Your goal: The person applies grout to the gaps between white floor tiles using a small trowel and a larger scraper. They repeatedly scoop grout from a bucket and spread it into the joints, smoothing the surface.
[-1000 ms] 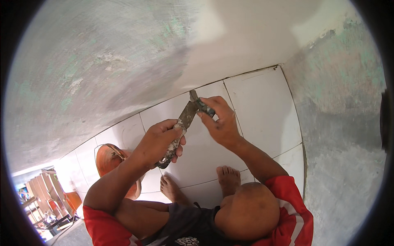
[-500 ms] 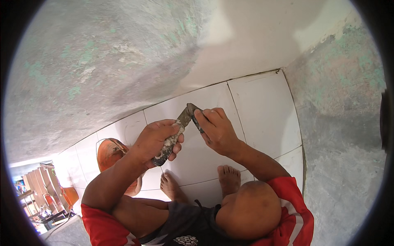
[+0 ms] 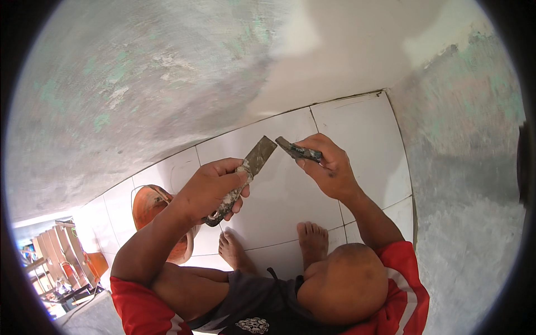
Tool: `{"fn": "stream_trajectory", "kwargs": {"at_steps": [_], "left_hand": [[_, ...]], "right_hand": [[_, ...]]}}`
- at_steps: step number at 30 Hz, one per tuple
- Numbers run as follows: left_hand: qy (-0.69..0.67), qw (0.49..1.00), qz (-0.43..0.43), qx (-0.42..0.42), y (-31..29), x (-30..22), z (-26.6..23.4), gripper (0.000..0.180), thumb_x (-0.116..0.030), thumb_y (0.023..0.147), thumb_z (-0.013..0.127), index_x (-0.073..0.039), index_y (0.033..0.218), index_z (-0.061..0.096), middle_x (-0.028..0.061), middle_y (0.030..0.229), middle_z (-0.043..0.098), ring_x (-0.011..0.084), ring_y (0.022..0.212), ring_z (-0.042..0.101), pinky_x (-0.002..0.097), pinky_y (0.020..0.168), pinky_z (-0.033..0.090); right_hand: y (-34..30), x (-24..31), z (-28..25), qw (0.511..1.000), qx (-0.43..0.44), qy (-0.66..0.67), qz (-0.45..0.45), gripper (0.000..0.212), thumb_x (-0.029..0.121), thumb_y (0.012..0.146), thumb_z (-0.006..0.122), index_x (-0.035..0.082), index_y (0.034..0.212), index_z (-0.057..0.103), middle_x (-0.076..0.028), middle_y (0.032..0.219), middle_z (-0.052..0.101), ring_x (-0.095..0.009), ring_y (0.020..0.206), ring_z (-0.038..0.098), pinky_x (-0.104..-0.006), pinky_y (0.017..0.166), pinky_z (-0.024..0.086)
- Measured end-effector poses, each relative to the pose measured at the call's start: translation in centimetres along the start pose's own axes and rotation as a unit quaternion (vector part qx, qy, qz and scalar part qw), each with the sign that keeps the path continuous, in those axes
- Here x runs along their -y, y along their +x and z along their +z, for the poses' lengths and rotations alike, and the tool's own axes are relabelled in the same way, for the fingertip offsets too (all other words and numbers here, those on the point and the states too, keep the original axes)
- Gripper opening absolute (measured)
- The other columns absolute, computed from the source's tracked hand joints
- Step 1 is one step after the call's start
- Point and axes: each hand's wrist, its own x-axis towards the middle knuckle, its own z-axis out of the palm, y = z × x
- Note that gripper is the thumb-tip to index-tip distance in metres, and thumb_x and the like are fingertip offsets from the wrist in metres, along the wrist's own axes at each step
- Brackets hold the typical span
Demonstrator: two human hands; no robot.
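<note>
My left hand [image 3: 215,190] is closed round the plaster-caked handle of a putty knife [image 3: 260,156]. Its flat, grey-brown blade points up and away to the right. In my right hand [image 3: 332,167] I grip a second, smaller scraper [image 3: 298,149] with a dark, smeared handle. The scraper's end points left at the tip of the putty knife's blade, with a narrow gap between them. Both tools are held in the air above the white floor tiles [image 3: 279,206].
Partly hidden by my left forearm stands an orange bucket [image 3: 146,204]. A patchy grey and whitish wall [image 3: 167,100] rises ahead, meeting another grey wall [image 3: 463,167] at the right corner. My bare feet [image 3: 312,240] are on the tiles. Furniture [image 3: 58,251] shows at far left.
My right hand has moved right and turned, taking the smaller scraper off the putty knife's blade tip. The left hand has stayed almost in place, with the whole blade now showing.
</note>
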Motion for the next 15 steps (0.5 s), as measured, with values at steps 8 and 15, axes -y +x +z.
{"fn": "stream_trajectory", "kwargs": {"at_steps": [8,15], "left_hand": [[0.108,0.994,-0.021,0.017,0.2,-1.0,0.4,0.029,-0.020,0.098,0.058,-0.002,0.121,0.062,0.0026,0.082,0.062,0.0093,0.059,0.059,0.0246,0.048,0.049],[0.121,0.992,-0.017,0.001,1.2,-0.5,0.5,0.033,-0.023,0.096,0.059,-0.002,0.122,0.061,0.0035,0.083,0.063,0.0095,0.060,0.059,0.0254,0.048,0.049]], "right_hand": [[0.6,0.5,-0.5,0.994,0.097,0.006,0.055,0.026,-0.001,0.087,0.068,0.002,0.113,0.069,-0.006,0.096,0.064,-0.014,0.083,0.061,-0.0284,0.071,0.048],[-0.5,-0.6,-0.6,0.974,0.159,0.111,0.117,0.026,0.002,0.089,0.068,0.002,0.115,0.069,-0.004,0.095,0.066,-0.011,0.083,0.060,-0.0268,0.073,0.048]]}}
